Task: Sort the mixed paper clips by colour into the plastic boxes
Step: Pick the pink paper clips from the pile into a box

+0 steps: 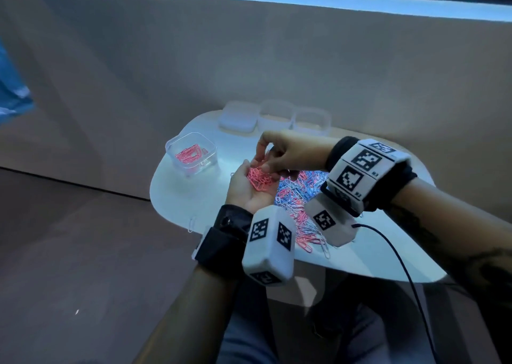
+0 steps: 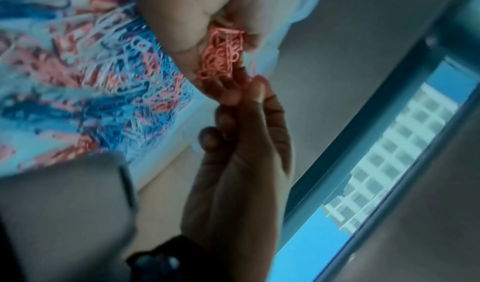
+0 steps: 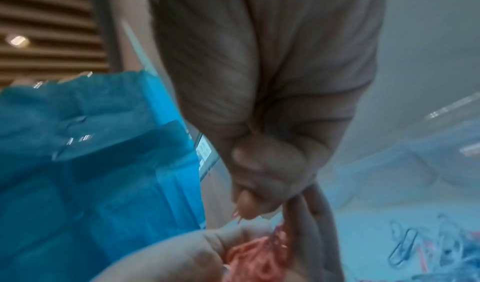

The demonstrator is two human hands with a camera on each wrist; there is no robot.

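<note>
Cupped palm-up, the left hand [image 1: 246, 189] curls its fingers round a bunch of pink clips [image 1: 259, 179], and it sits just beside the mixed pile [image 1: 299, 194] of pink, blue and white clips, at that pile's far left edge. Directly above it, the right hand [image 1: 288, 153] has its fingertips drawn together and dipped into the bunch. A clear box [image 1: 205, 161] with more pink clips in it stands well to the left of the mixed pile, and three clear boxes [image 1: 275, 104] stand in a row beyond the pile. All of this rests on a white table [image 1: 374, 247].

From the left wrist, the left hand [image 2: 182, 19] shows its pale palm, with the bunch [image 2: 221, 56] lying in its hollow. The right hand [image 2: 233, 173] reaches in, and its fingertips [image 2: 233, 93] touch the lower end of the bunch. The mixed pile [image 2: 91, 71] spreads just beside both hands.

From the right wrist, the right hand [image 3: 272, 71] has thumb and finger pressed tight on a pink clip [image 3: 237, 217], which pokes out between them. It hangs just over the bunch [image 3: 254, 255] in the left hand [image 3: 168, 255]. The mixed pile's blue clips [image 3: 405, 243] lie near them, and a blue cloth [image 3: 91, 163] is on the side away from that pile.
</note>
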